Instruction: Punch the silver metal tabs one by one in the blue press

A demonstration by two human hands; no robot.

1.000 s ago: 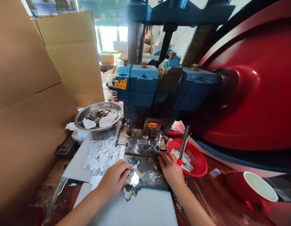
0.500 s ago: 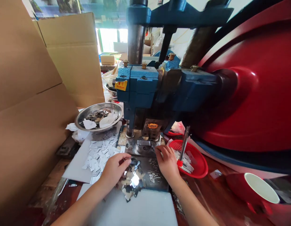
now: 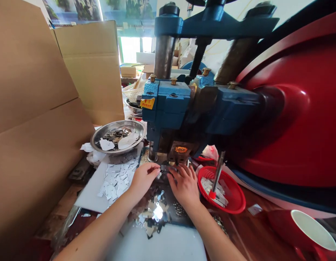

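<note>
At the blue press (image 3: 168,98), both of my hands reach to the die under the ram. My left hand (image 3: 144,177) is closed in a pinch on a small metal plate (image 3: 164,168) lying at the die's front edge. Over the die's right part, my right hand (image 3: 185,186) has its fingers stretched out and apart, fingertips close to the plate's right end. What lies under those fingers is hidden. Just in front of my hands, a pile of shiny flat metal pieces (image 3: 154,214) rests on the dark plate and white board. Small ring-like bits (image 3: 179,209) lie beside it.
White flat pieces (image 3: 116,181) are spread on a board at left, below a steel bowl (image 3: 95,139) of metal parts. To the right stand a red basket (image 3: 240,203) with a metal rod, a red mug (image 3: 282,226) and a big red flywheel (image 3: 301,119). Cardboard (image 3: 29,90) walls the left.
Both hands have moved forward from beside the metal pile to the die. The metal plate is now between them at the die. The view has shifted slightly.
</note>
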